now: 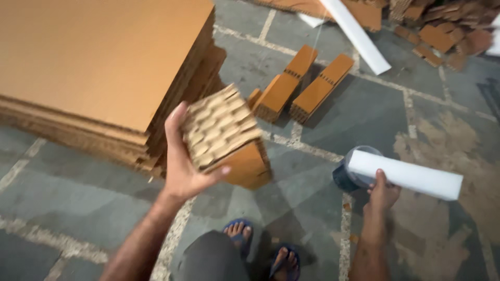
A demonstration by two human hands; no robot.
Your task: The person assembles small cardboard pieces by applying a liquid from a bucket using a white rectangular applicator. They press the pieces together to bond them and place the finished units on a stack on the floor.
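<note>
We see only part of the scene. The big stack of cardboard sheets (99, 67) runs off the top and left edges, so we cannot count its sheets. The heap of scraps (442, 26) at the top right is blurred and cut off, and a white strip (357, 34) beside it leaves the frame at the top. Our own body hides the floor (78, 208) at the bottom centre, where two feet in blue sandals (260, 250) show only in part.

Our left hand (182, 161) is closed around one honeycomb cardboard block (226, 135), thumb on its near face and fingers behind, holding it in the air in front of the stack. Our right hand (383, 192) has its grip shut on one white foam bar (406, 174), which juts out to the right; a dark tape roll (346, 174) sits partly hidden behind the bar's near end, and we cannot tell whether the fingers hold it too.

Two more blocks (302, 86) lie side by side on the floor beyond, near each other.
</note>
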